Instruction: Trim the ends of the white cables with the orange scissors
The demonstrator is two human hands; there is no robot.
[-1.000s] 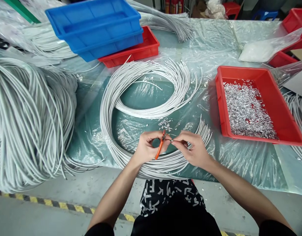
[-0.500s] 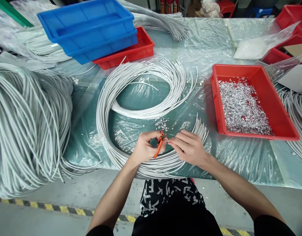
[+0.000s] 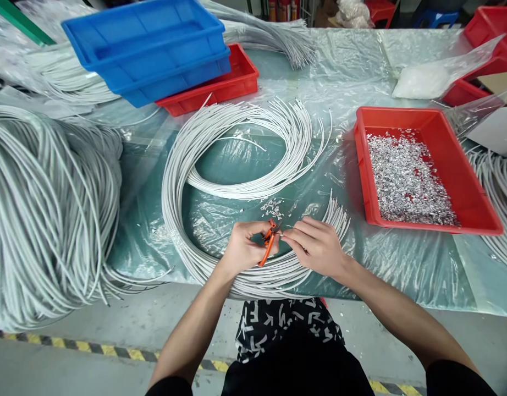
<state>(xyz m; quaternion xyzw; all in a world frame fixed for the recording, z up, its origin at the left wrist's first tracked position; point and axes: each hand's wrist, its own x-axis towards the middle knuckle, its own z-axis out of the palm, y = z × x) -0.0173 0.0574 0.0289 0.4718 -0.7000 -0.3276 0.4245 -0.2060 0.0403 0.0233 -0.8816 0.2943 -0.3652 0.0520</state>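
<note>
My left hand [image 3: 246, 248] is closed around orange-handled pliers [image 3: 269, 248], whose jaws point up and to the right. Just to the right, my right hand [image 3: 317, 246] pinches a thin piece close to the pliers; its fingertips partly hide it, and I cannot make out what it is. Beneath both hands runs a large coil of light grey cables [image 3: 175, 220], its cut ends [image 3: 338, 217] fanning out to the right of my right hand. Small silvery bits [image 3: 272, 208] lie on the table just beyond the pliers.
A red tray [image 3: 476, 206] of silvery pieces stands at the right. Stacked blue bins [image 3: 154, 66] rest over a red bin [image 3: 245, 80] at the back left. A big cable bundle [image 3: 51, 214] fills the left side. A plastic bag of white material [image 3: 422, 81] lies back right.
The fingers of my left hand have drawn in a little around the pliers, and their handles look closer together. My right hand is almost unmoved.
</note>
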